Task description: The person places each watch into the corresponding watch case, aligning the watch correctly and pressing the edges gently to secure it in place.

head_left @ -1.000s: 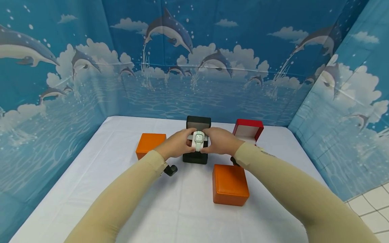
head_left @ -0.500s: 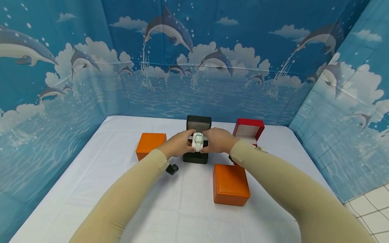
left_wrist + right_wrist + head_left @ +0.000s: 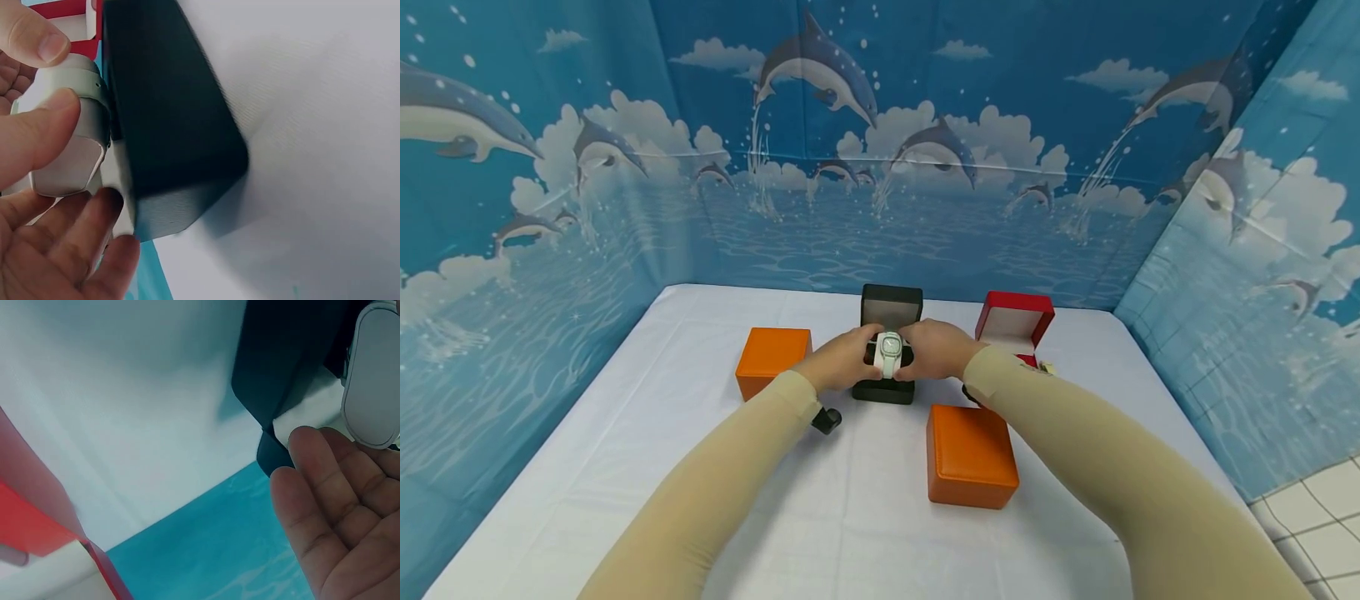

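While the left hand (image 3: 846, 359) and right hand (image 3: 940, 348) pinch the pillow (image 3: 64, 169) from both ends, the watch (image 3: 891, 346) round it faces up over the open black box (image 3: 882, 392). Holding both ends probably keeps it flat, and the raised lid (image 3: 891, 312) leaves room to work.

The sleeves (image 3: 700, 483) are long, beige and close-fitting.

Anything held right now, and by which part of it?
A pale, square-faced watch strapped around a white, rounded cushion; the left hand and right hand grip the cushion's opposite ends.
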A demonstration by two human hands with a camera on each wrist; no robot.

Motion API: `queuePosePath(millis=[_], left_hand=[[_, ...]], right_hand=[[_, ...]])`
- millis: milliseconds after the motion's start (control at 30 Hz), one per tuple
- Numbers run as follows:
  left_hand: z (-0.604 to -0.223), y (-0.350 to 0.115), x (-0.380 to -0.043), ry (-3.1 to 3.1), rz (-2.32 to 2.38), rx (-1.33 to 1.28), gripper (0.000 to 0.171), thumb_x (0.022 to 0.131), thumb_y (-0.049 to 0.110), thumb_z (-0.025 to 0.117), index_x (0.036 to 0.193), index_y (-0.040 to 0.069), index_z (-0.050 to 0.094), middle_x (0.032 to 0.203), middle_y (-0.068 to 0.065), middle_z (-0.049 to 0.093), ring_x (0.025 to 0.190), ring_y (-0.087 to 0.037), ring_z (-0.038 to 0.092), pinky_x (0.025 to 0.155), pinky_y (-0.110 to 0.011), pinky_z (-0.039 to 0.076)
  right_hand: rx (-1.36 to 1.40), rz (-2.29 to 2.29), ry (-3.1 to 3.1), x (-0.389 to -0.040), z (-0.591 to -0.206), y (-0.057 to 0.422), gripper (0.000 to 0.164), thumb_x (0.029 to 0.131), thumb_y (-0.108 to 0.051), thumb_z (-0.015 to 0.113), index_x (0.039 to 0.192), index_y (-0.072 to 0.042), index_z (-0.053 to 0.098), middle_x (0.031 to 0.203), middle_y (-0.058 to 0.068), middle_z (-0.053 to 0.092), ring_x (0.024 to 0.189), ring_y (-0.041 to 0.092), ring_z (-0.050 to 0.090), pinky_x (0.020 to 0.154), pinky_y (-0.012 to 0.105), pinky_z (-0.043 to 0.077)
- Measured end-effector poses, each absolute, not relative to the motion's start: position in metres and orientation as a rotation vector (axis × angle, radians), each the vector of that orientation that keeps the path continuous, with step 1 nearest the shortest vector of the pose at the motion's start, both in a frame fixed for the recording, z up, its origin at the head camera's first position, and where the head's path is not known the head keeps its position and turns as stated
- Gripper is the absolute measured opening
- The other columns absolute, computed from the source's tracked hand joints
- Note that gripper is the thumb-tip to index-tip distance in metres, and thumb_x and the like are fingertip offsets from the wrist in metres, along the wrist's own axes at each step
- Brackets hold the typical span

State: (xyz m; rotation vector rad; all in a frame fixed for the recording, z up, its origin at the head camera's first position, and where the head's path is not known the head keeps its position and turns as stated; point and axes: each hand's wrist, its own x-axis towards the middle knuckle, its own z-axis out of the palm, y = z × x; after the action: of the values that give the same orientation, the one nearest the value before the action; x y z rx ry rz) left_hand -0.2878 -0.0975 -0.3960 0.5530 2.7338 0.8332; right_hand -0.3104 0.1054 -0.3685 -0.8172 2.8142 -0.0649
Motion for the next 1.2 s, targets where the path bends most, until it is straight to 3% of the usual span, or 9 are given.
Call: queuePosePath(millis=[133, 433, 667, 1000, 1200], left_hand=[[-0.402, -0.098, -0.29, 2.749, 0.782, 0.551, 0.075, 0.097, 0.027, 0.078, 0.16, 0.015, 0.039, 0.151, -0.008, 0.057, 0.125, -0.024, 0.06, 0.114, -0.045, 0.049], [-0.407, -0.099, -0.291, 2.776, 0.702, 0.593, 0.075, 0.097, 0.028, 0.079, 0.159, 0.01, 0.04, 0.149, -0.012, 0.059, 0.123, -0.026, 0.059, 0.112, -0.043, 0.049], [-0.409, -0.099, -0.291, 2.806, 0.672, 0.593, 0.072, 0.097, 0.03, 0.079, 0.158, 0.014, 0.044, 0.147, -0.008, 0.06, 0.127, -0.027, 0.056, 0.112, -0.043, 0.049], [-0.41, -0.096, -0.294, 2.818, 0.596, 0.573, 0.075, 0.097, 0.032, 0.079, 0.16, 0.011, 0.043, 0.16, -0.011, 0.046, 0.14, -0.029, 0.047, 0.117, -0.044, 0.046], [-0.41, -0.096, -0.296, 2.812, 0.63, 0.543, 0.071, 0.094, 0.029, 0.082, 0.156, 0.013, 0.05, 0.156, -0.014, 0.041, 0.137, -0.032, 0.041, 0.113, -0.045, 0.047]], right_hand=[[-0.811, -0.083, 2.785, -0.313, -0.376, 0.104, 0.067, 0.088, -0.055, 0.08, 0.134, -0.008, 0.067, 0.11, 0.003, 0.074, 0.089, 0.018, 0.066, 0.091, 0.04, 0.061], [-0.84, -0.075, 2.769, -0.316, -0.385, 0.103, 0.053, 0.088, -0.054, 0.08, 0.118, -0.012, 0.068, 0.097, 0.0, 0.07, 0.083, 0.018, 0.063, 0.082, 0.035, 0.058], [-0.843, -0.036, 2.789, -0.318, -0.386, 0.101, 0.053, 0.087, -0.056, 0.082, 0.115, -0.013, 0.071, 0.095, -0.001, 0.07, 0.083, 0.017, 0.063, 0.083, 0.036, 0.059], [-0.816, -0.119, 2.739, -0.325, -0.391, 0.103, 0.053, 0.088, -0.053, 0.082, 0.119, -0.011, 0.073, 0.096, -0.001, 0.072, 0.084, 0.018, 0.063, 0.085, 0.034, 0.059], [-0.783, -0.154, 2.708, -0.327, -0.39, 0.101, 0.048, 0.088, -0.052, 0.083, 0.116, -0.013, 0.074, 0.09, -0.003, 0.072, 0.081, 0.017, 0.063, 0.081, 0.032, 0.058]])
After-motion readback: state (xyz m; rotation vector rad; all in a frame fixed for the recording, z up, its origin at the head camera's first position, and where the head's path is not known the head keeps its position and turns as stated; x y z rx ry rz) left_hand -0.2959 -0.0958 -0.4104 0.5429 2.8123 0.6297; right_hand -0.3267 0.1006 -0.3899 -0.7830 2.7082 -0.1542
